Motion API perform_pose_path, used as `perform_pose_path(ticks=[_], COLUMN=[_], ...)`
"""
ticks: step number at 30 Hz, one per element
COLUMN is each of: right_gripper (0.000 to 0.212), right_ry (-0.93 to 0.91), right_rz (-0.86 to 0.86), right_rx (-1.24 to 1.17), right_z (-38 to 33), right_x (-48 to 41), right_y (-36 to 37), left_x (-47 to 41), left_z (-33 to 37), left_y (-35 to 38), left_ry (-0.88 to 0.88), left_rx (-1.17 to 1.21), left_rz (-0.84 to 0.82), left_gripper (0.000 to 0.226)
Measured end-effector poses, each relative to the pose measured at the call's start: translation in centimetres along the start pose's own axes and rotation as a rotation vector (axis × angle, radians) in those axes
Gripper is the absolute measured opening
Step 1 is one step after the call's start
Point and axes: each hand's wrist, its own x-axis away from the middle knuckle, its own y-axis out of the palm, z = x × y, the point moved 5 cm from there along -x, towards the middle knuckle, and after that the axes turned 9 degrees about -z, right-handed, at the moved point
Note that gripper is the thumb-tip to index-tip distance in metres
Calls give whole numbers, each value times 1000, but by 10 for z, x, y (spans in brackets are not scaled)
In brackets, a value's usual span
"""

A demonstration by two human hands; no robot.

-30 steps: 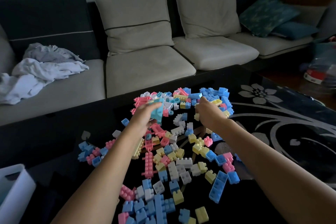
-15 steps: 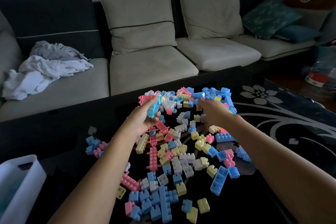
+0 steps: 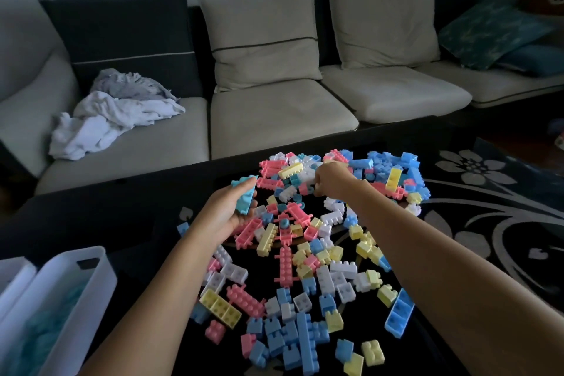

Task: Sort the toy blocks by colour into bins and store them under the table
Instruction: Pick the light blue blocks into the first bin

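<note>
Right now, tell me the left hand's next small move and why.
Probably carry the turquoise plastic blocks gripped in the left hand over to the white plastic bin at lower left and drop them: that bin already seems to hold turquoise pieces, while the right hand reaches into the mixed block pile.

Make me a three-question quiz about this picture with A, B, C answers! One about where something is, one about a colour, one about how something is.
1. Where is the white bin? A. far right B. near left C. far middle
2. What colour is the block in the left hand? A. yellow B. pink C. light blue
3. How are the blocks on the table? A. mixed in a loose pile B. stacked in a tower C. all in bins
Answers: 1 B, the bin sits at the lower left corner. 2 C, the hand grips a light blue piece. 3 A, pink, blue, yellow and white pieces lie jumbled.
</note>
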Motion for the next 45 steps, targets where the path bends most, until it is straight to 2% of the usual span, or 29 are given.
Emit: perform_pose_path(ticks=[4, 7, 11, 17, 23, 25, 28, 31, 32, 35, 38, 41, 45], right_gripper=[27, 35, 45, 31, 30, 25, 19, 16, 13, 15, 19, 19, 17], right_ry=[-31, -56, -107, -81, -6, 35, -32, -249, -314, -409, -413, -378, -352], right_rz=[13, -39, 4, -4, 73, 94, 83, -292, -417, -679, -804, -793, -771], right_rx=[87, 60, -10, 67, 229, 78, -472, -1159, -1282, -1357, -1322, -1309, -1403], right_z=[-7, -7, -8, -19, -11, -3, -16, -76, -99, -167, -231, -290, -346], right_x=[-3, -2, 4, 3, 13, 22, 50, 87, 98, 129, 152, 162, 179], right_y=[9, 11, 8, 9, 2, -12, -31, -26, -20, -3, 12, 26, 32], left_x=[6, 12, 25, 47, 78, 91, 117, 148, 161, 197, 233, 258, 268], left_z=[-4, -5, 0, 10, 20, 26, 34, 43, 45, 50, 43, 27, 7], left_y=[-11, -8, -4, -9, -22, -28, -45, -70, -80, -115, -156, -183, -195], left_ry=[-23, -28, -20, -1, 13, 27, 59, 137, 176, 271, 235, 143, 82], left_rx=[28, 13, -3, -35, -133, -153, -173, -233, -241, -320, -485, -600, -795], left_rz=[6, -30, -61, -59, -56, -46, -19, 84, 143, 370, 589, 686, 697], left_gripper=[33, 40, 35, 25, 28, 26, 25, 27, 24, 18, 19, 25, 25])
